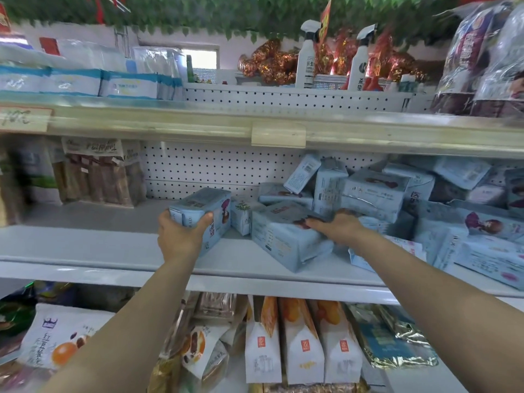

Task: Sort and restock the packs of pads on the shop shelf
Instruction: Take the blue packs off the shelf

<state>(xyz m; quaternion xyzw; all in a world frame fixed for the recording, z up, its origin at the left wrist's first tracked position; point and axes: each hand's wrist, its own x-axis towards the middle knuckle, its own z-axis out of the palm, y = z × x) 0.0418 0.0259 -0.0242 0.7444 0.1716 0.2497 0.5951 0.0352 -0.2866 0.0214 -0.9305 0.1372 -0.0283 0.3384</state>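
Pale blue packs of pads lie on the middle shelf (pixel 85 245). My left hand (pixel 178 234) grips one pack (pixel 207 214) by its near end, standing it on edge. My right hand (pixel 337 225) rests flat on top of a second pack (pixel 286 236) that lies tilted on the shelf; its fingers look straight. A small pack (pixel 243 215) stands between the two. To the right, a jumbled heap of several packs (pixel 397 194) fills the shelf up to the pegboard back.
Brown wrapped goods (pixel 96 177) stand at the left of the middle shelf. The upper shelf carries white-blue packs (pixel 76 80) and two spray bottles (pixel 307 55). The lower shelf holds snack bags (pixel 300 344). Bare shelf lies left of my left hand.
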